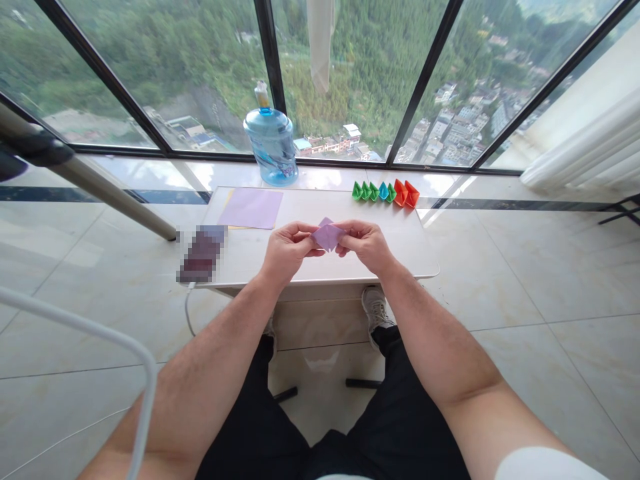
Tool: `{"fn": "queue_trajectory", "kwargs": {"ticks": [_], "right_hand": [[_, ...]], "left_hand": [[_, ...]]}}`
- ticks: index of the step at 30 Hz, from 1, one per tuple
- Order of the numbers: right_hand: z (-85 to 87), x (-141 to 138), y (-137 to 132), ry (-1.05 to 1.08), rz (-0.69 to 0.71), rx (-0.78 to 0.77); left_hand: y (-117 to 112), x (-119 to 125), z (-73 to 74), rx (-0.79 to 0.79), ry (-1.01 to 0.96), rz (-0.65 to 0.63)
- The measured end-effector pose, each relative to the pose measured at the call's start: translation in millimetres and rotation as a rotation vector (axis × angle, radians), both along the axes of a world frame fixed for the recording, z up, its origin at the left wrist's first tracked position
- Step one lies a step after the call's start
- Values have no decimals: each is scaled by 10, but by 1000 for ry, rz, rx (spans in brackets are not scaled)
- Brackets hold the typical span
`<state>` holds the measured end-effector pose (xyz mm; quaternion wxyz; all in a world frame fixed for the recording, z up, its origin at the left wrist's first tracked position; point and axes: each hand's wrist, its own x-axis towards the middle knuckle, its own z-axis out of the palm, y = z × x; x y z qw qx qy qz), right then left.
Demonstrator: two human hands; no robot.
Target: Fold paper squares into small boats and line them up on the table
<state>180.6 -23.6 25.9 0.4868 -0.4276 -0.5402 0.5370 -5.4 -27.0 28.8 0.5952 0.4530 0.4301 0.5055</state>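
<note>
A small piece of folded purple paper [327, 236], diamond-shaped from here, is held above the white table [320, 267]. My left hand [290, 248] pinches its left corner between thumb and fingers. On the opposite corner, my right hand [366, 244] grips it the same way. Behind the left hand lie flat purple sheets [253, 208], with a yellowish edge showing beneath. Toward the table's far right stands a row of folded paper boats: several green ones [370, 192], a blue one [383, 192] and two red ones [406, 194].
A blurred-out phone-like object [203, 253] with a white cable [189, 310] lies at the table's left edge. Behind the table stands a large blue water bottle [273, 147] by the window. A grey pole [120, 190] slants in from the left, and a white curved tube [100, 327] is closer.
</note>
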Motion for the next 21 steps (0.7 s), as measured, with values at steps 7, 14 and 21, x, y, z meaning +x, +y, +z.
{"fn": "queue_trajectory", "kwargs": {"ticks": [7,14,21], "right_hand": [[-69,-45,-1,-44,-14,60],[-44,-17,3,-33,29,15],[-56,-36,6,-10,15,21]], "left_hand": [[-35,44,-27,64,103,26],[-17,38,-28,45,88,58],[-13,48,-46,33,61,77]]}}
